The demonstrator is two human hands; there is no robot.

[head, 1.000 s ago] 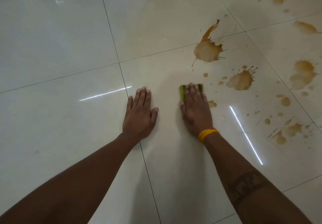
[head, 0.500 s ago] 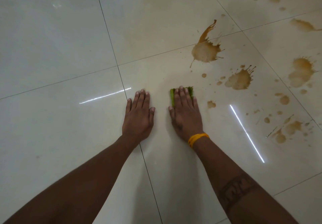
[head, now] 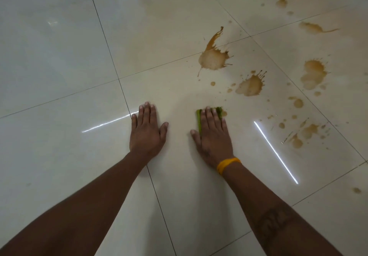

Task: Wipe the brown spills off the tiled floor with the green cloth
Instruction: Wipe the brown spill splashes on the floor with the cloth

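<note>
While the left hand (head: 147, 131) lies flat and empty on the tiled floor (head: 59, 66), the right hand (head: 214, 134) presses straight fingers onto the green cloth (head: 199, 119), whose far edge touches a small drop of the brown spills (head: 214, 60).

Single head view, looking steeply down, close over tiled floor (head: 59, 56).
</note>
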